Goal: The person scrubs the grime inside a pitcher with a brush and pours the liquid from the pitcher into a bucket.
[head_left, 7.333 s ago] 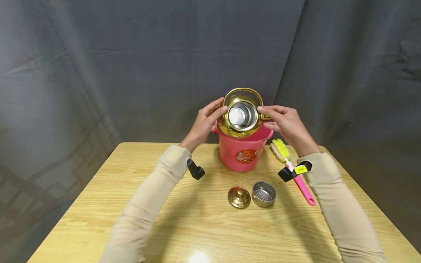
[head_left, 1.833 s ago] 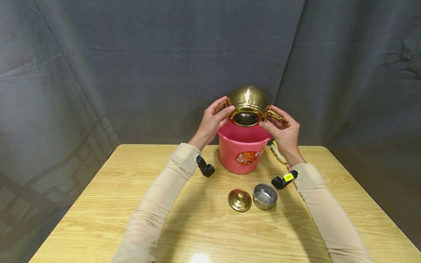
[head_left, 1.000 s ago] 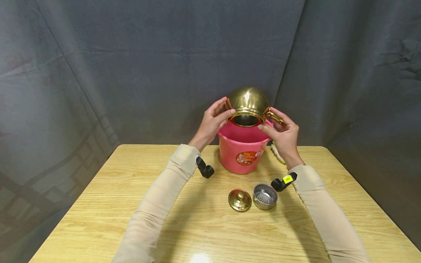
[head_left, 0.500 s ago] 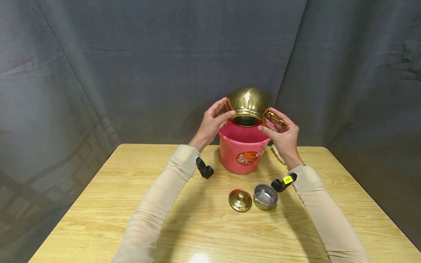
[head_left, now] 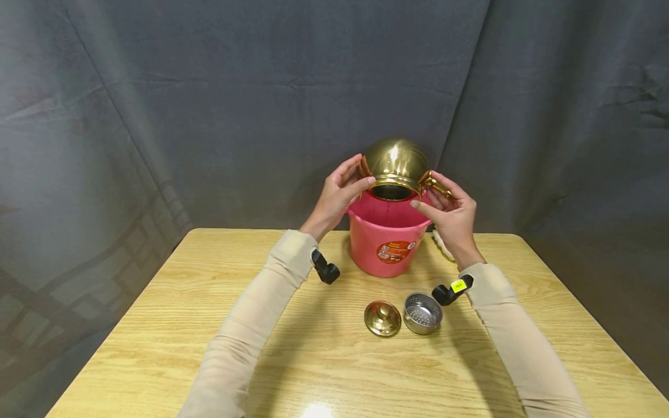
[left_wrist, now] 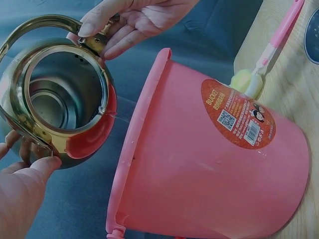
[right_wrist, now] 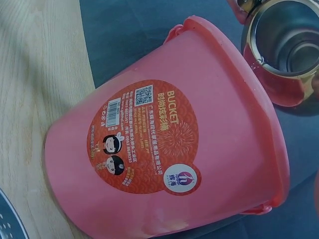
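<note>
A shiny gold kettle [head_left: 395, 159] is tipped mouth down above the pink bucket [head_left: 384, 249], its steel inside [left_wrist: 55, 94] showing in the left wrist view. There a thin trickle of water [left_wrist: 122, 117] runs from its rim toward the bucket. My left hand [head_left: 338, 194] grips the kettle's left side near the rim, thumb by the handle's foot. On the other side my right hand [head_left: 452, 209] holds the kettle by its spout, with the thumb close to the mouth. The right wrist view catches just part of the kettle [right_wrist: 289, 89] beside the bucket's rim.
On the wooden table [head_left: 219, 290], a gold lid [head_left: 383, 319] lies in front of the bucket. Right beside it stands a perforated steel strainer [head_left: 423, 313]. A brush [head_left: 442, 247] lies behind my right wrist, its pink handle [left_wrist: 286, 22] visible in the left wrist view.
Several seconds ago the kettle's mouth faced me; since then both hands have turned it mouth down over the bucket. Over the last second it stays nearly still, and drops appear below its rim.
</note>
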`<state>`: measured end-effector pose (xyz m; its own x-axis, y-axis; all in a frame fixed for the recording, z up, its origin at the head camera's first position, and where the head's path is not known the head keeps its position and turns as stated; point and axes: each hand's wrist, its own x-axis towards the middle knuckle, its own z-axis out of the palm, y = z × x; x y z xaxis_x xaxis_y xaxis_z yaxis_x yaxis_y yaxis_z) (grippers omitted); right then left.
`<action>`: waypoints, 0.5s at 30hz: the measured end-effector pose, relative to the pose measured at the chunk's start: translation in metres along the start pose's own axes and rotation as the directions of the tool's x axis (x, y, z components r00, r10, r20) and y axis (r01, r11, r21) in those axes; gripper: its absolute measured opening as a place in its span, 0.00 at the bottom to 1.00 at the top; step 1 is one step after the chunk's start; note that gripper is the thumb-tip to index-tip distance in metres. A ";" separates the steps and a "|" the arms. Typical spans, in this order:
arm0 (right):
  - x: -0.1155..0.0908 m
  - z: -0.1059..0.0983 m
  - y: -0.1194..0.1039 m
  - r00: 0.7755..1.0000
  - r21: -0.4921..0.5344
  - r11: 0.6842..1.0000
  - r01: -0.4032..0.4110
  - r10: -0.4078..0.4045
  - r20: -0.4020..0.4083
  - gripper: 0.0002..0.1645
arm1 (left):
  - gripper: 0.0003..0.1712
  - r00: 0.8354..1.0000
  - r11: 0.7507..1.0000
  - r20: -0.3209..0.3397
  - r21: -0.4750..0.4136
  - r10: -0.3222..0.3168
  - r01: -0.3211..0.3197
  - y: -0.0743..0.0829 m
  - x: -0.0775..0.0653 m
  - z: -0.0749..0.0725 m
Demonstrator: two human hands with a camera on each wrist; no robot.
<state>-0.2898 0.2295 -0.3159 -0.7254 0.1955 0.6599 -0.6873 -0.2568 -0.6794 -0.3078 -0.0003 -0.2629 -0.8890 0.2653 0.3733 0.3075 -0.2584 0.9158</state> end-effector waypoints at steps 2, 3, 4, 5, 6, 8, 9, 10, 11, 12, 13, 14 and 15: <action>0.000 0.000 0.000 1.000 0.009 1.000 0.000 0.000 0.000 0.36 | 0.38 1.000 1.000 0.001 0.000 0.002 -0.002 0.000 0.000 0.000; 0.001 0.000 -0.001 1.000 0.011 1.000 0.000 0.000 0.001 0.36 | 0.38 1.000 1.000 0.002 0.000 0.003 -0.003 0.000 0.000 0.000; 0.001 0.000 -0.001 1.000 0.011 1.000 0.000 0.000 0.003 0.36 | 0.38 1.000 1.000 0.002 0.000 0.003 -0.003 0.000 0.000 0.000; 0.001 0.000 -0.001 1.000 0.011 1.000 -0.001 0.001 0.004 0.36 | 0.38 1.000 1.000 0.004 0.001 0.004 -0.004 0.000 0.000 0.000; 0.001 0.000 -0.001 1.000 0.010 1.000 -0.001 0.001 0.005 0.36 | 0.38 1.000 1.000 0.005 0.002 0.005 -0.005 0.000 0.000 0.000; 0.000 0.000 -0.002 1.000 0.002 1.000 -0.003 0.003 0.005 0.35 | 0.38 1.000 1.000 0.007 0.005 0.006 -0.006 0.000 0.000 -0.001; 0.000 0.000 -0.002 1.000 -0.003 1.000 -0.003 0.003 0.005 0.35 | 0.38 1.000 1.000 0.006 0.008 0.006 -0.006 0.000 0.000 -0.001; 0.000 -0.001 -0.002 1.000 -0.007 1.000 -0.004 0.004 0.005 0.35 | 0.38 1.000 1.000 0.008 0.008 0.007 -0.007 0.000 0.000 -0.001; 0.000 -0.001 -0.002 1.000 -0.012 1.000 -0.003 0.003 0.005 0.35 | 0.39 1.000 1.000 0.008 0.010 0.007 -0.007 0.000 0.000 -0.001; 0.000 -0.001 -0.002 1.000 -0.014 1.000 -0.003 0.003 0.005 0.35 | 0.39 1.000 1.000 0.007 0.011 0.006 -0.007 0.000 0.000 -0.001; 0.000 -0.001 -0.002 1.000 -0.017 1.000 -0.003 0.003 0.004 0.35 | 0.39 1.000 1.000 0.008 0.010 0.006 -0.007 0.000 0.000 -0.001; 0.000 -0.001 -0.002 1.000 -0.015 1.000 -0.004 0.004 0.003 0.35 | 0.39 1.000 1.000 0.007 0.008 0.006 -0.006 0.000 0.000 -0.001; 0.000 -0.001 -0.002 1.000 -0.014 1.000 -0.004 0.004 0.002 0.35 | 0.39 1.000 1.000 0.007 0.005 0.007 -0.007 0.000 0.000 -0.001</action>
<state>-0.2888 0.2306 -0.3148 -0.7279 0.1923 0.6581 -0.6850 -0.2445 -0.6862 -0.3083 -0.0010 -0.2631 -0.8844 0.2702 0.3806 0.3152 -0.2556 0.9140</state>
